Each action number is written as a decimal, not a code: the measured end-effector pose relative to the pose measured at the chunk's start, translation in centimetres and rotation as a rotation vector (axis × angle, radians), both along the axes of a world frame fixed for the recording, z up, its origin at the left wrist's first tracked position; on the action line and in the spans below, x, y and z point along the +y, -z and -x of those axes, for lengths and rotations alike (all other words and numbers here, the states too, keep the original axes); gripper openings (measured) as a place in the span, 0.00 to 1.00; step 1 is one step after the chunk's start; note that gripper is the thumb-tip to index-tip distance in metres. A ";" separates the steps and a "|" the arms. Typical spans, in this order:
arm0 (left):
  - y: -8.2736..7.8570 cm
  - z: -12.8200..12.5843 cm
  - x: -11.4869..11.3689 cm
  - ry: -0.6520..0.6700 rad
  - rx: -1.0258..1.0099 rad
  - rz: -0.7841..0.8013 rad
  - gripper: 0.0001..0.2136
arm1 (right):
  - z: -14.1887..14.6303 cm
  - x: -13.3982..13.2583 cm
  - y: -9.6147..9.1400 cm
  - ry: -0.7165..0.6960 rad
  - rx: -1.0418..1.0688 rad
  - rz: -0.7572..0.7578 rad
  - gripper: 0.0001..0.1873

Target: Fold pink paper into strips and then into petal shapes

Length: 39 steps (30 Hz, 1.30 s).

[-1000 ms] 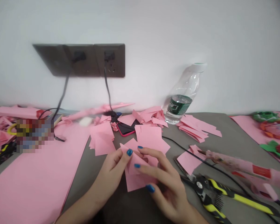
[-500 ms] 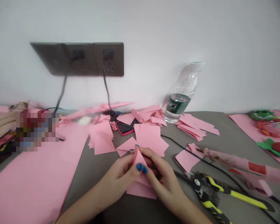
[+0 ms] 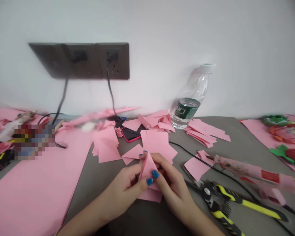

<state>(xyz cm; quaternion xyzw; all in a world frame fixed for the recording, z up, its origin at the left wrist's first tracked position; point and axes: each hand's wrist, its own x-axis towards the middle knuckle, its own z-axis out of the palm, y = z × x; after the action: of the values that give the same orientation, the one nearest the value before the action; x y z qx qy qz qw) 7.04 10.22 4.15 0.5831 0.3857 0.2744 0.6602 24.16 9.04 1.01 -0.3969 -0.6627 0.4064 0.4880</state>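
Between my two hands is a piece of pink paper (image 3: 149, 165), folded to a point at its top. My left hand (image 3: 127, 185) grips its left side, thumb pressed on the front. On the other side my right hand (image 3: 170, 183) pinches it, with the blue-nailed thumb over the fold. A lower flap of pink paper shows beneath my thumbs. Just beyond my fingertips lie pink paper squares (image 3: 157, 142), and another stack of squares (image 3: 107, 146) is to their left.
Yellow-and-black pruning shears (image 3: 207, 193) and a pink glue gun (image 3: 250, 173) with its cord lie at right. A water bottle (image 3: 188, 106) leans against the wall. A phone (image 3: 130, 135) sits under paper scraps. Large pink sheets (image 3: 39, 190) cover the left; paper flowers (image 3: 288, 137) lie far right.
My thumbs have shifted on the paper, the right one higher, and the folded point leans more to the right. Another person's hand at the far left has gone from view.
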 end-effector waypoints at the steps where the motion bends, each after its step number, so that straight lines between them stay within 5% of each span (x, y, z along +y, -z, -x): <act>1: 0.0 -0.1 -0.1 0.010 -0.004 0.001 0.13 | 0.0 0.0 -0.1 0.012 -0.012 -0.011 0.17; 8: -0.1 -0.1 0.0 -0.008 0.087 -0.109 0.12 | 0.2 -0.1 -0.5 0.022 -0.053 -0.061 0.17; 13: -0.1 -0.1 -0.1 0.051 0.107 -0.099 0.11 | 0.3 0.2 -0.5 0.070 0.098 0.038 0.07; 21: 0.1 -0.2 -0.3 0.056 0.144 -0.126 0.17 | 0.3 0.5 -0.7 0.050 0.201 0.167 0.10; 31: 0.0 -0.1 -0.3 0.097 0.150 -0.089 0.12 | 0.2 0.5 -0.3 0.068 0.144 0.151 0.10; 39: 0.3 -0.1 -0.4 0.138 0.225 -0.070 0.10 | 0.1 0.5 -0.3 0.023 0.304 0.215 0.09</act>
<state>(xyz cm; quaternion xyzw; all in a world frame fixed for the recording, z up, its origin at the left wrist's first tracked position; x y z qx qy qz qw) 7.12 9.83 3.86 0.6582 0.4062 0.1745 0.6094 24.03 9.59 1.30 -0.3885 -0.5294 0.5246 0.5419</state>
